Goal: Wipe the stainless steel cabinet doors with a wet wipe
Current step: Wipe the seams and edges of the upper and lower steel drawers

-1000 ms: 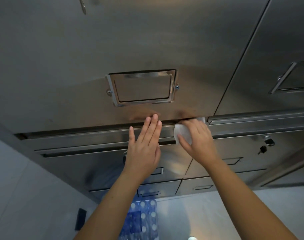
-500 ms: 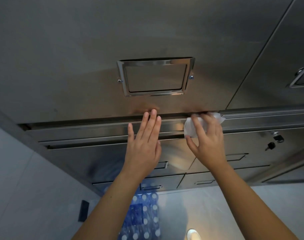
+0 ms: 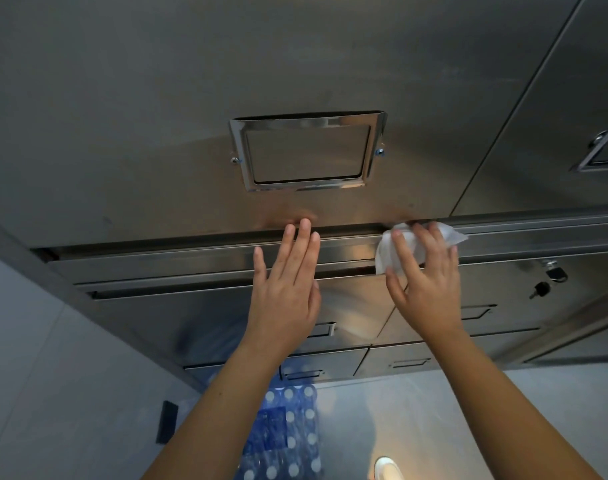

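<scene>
A large stainless steel cabinet door (image 3: 150, 126) with a shiny label frame (image 3: 306, 152) fills the upper view. My right hand (image 3: 427, 285) presses a white wet wipe (image 3: 396, 247) with spread fingers against the steel ledge (image 3: 191, 258) just under the door's lower right corner. Part of the wipe sticks out past my fingertips on the right. My left hand (image 3: 285, 292) lies flat with straight fingers, its tips touching the door's bottom edge. It holds nothing.
A second steel door (image 3: 552, 109) adjoins on the right. Lower doors (image 3: 205, 317) with recessed pulls sit below the ledge, and keys (image 3: 555, 271) hang in locks at right. A pack of water bottles (image 3: 285, 434) and a shoe (image 3: 387, 469) are on the floor.
My right hand has slid the wipe to the right along the door's bottom edge and its fingers have flattened over it. My left hand has stayed in place.
</scene>
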